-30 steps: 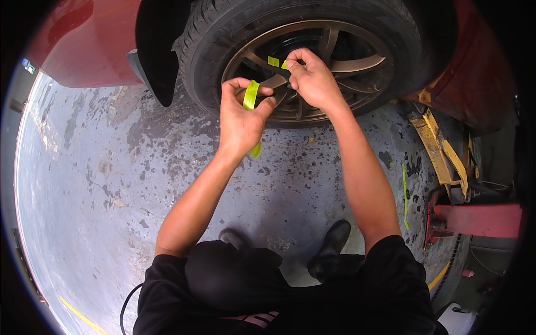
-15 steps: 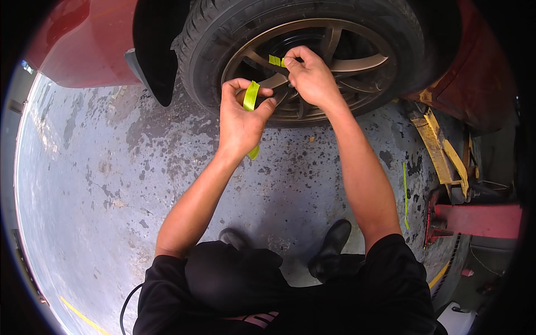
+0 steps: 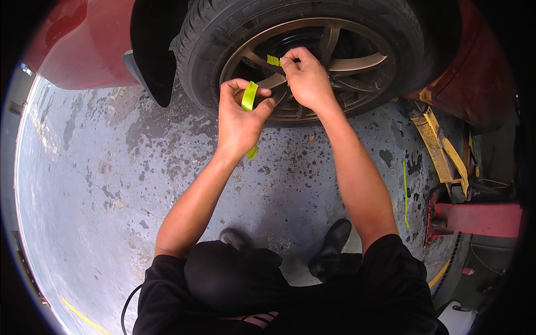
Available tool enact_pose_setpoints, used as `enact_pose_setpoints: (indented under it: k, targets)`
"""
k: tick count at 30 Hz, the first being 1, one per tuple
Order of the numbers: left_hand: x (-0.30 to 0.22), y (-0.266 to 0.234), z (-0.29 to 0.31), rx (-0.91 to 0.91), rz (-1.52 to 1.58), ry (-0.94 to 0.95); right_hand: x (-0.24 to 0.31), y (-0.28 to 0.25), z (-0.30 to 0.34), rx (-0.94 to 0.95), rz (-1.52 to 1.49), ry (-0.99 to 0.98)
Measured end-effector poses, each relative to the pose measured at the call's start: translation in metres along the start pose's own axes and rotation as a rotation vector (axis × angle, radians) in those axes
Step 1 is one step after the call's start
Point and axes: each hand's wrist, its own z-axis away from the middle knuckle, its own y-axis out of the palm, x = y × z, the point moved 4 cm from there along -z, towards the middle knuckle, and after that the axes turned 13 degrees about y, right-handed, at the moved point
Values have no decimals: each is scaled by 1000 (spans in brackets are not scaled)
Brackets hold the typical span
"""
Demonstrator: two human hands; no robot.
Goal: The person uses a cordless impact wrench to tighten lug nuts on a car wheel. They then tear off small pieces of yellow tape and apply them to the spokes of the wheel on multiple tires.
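My left hand (image 3: pixel 241 114) is closed loosely around a bright yellow-green strip (image 3: pixel 249 96), flat and curved like tape. One end stands up past the fingers, and its tail shows below the palm. Up and to the right, my right hand (image 3: pixel 307 81) pinches a short yellow-green piece (image 3: pixel 273 60) crossed by dark lines. Its far end sticks out left of my fingertips; the gripped end is hidden. Both hands are in front of a bronze spoked wheel rim (image 3: pixel 357 65) inside a black tyre (image 3: pixel 202 61).
Red car body panels (image 3: pixel 92 44) flank the wheel, with a black mud flap (image 3: pixel 153 75) on the left. Another thin yellow-green strip (image 3: pixel 405 192) lies on the worn grey floor (image 3: pixel 111 167). A yellow metal arm (image 3: pixel 441 145) and a red beam (image 3: pixel 480 220) stand at the right.
My right hand has shifted slightly left with the short piece in its pinch. My left hand has barely moved and keeps its hold on the curved strip.
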Motion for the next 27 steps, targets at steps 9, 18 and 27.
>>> enact_pose_setpoints:
  k: [9,18,27]
  targets:
    - [1,-1,2,3,-37,0,-13,4,-12,-47,-84,-15]
    - [-3,3,6,6,-16,-19,-9,6,-6,-97,-139,14]
    - [-7,-10,7,-1,-71,13,0,4,52,-4,401,-87]
